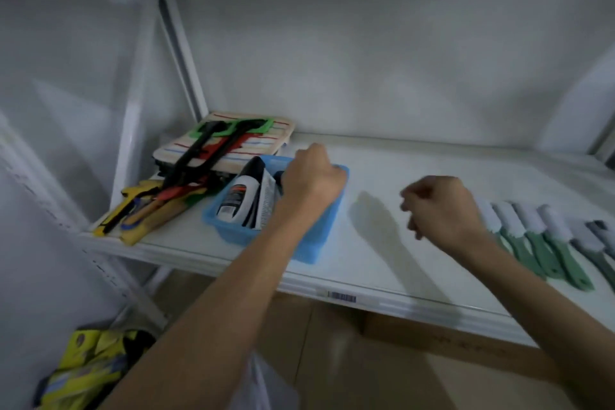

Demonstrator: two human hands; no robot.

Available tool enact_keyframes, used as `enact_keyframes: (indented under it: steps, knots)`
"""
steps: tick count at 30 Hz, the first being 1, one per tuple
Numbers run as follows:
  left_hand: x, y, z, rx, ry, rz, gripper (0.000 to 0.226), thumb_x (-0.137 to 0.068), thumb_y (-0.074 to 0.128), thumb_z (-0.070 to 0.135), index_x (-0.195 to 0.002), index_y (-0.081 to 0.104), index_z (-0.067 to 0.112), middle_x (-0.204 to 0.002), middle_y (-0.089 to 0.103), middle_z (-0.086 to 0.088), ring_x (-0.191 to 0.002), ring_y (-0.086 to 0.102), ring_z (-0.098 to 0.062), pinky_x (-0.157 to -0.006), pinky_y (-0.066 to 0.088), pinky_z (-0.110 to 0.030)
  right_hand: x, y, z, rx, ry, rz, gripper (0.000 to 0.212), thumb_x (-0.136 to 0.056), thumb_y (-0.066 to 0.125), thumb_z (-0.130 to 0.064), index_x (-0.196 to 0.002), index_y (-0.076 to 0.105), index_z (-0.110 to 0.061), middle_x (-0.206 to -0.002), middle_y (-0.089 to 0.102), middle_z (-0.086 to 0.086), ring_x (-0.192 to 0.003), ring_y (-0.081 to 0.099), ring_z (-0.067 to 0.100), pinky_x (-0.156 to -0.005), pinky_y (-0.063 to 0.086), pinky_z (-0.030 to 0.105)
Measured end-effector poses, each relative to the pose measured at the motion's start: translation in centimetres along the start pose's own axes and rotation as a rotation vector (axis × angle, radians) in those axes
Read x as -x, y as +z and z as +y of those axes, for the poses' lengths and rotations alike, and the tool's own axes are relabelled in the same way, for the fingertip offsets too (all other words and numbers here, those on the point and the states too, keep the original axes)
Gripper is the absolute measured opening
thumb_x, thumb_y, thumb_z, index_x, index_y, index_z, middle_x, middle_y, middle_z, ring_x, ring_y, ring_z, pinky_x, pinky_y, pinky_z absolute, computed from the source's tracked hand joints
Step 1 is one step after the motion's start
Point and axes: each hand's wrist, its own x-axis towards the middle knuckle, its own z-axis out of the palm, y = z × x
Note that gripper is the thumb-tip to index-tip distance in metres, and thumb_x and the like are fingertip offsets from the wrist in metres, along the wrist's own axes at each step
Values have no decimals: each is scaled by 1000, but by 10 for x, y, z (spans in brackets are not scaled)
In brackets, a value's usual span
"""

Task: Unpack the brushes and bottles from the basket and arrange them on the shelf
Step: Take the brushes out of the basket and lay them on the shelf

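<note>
A blue plastic basket (311, 243) stands on the white shelf (382, 253), left of centre. Inside it lie a white bottle with a dark label (238, 200) and a black-and-white tube or packet (264, 200). My left hand (312, 176) is down in the basket's far right part with the fingers curled; what they touch is hidden. My right hand (439, 210) hovers over the bare shelf to the right of the basket, loosely closed, with nothing seen in it. A row of several brushes with white bristles and green or grey handles (559, 243) lies at the right.
A striped board with black, green and red tools (233, 140) lies behind the basket on the left. Yellow-handled tools (139, 213) are heaped at the shelf's left front. Yellow packages (86, 366) sit lower left. A cardboard box (432, 336) stands under the shelf.
</note>
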Motion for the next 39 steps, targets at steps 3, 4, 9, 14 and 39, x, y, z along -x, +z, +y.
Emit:
enact_keyframes:
  steps: [3,4,9,14,39]
  knots:
    - [-6,-18,-53,-101,-137,-63,26,-78,61,15,-102,60,5,-100,65,-10,-97,65,-33,-72,49,-35,-21,50,-53,-103,18,-174,21,-78,53,-2,-80,70,10,-71,73,24,-55,69,30,-57,61,32]
    - [-7,-22,-67,-123,-156,-77,25,-78,62,16,-102,57,8,-97,63,-7,-97,64,-31,-72,49,-36,-28,66,-69,-69,14,-220,21,-74,52,-3,-76,68,10,-64,71,21,-55,68,28,-53,59,23]
    - [-9,-30,-106,-181,-155,-100,25,-83,64,26,-74,45,13,-90,64,-12,-92,67,-33,-78,56,-40,-45,131,-103,202,79,-503,19,-84,60,-1,-72,46,-4,-58,67,14,-28,54,14,-34,46,18]
    - [-8,-15,-111,-321,-39,-109,35,-86,62,23,-117,55,8,-122,60,-11,-114,59,-30,-89,47,-39,-43,171,-96,361,83,-610,18,-85,62,-2,-75,48,-6,-87,58,18,-50,55,21,-34,46,22]
    - [-15,-17,-116,-365,117,-72,21,-86,56,15,-103,66,7,-104,67,-15,-103,62,-34,-85,48,-37,-60,169,-94,294,306,-774,23,-97,51,-16,-107,55,4,-96,61,18,-67,58,21,-73,56,26]
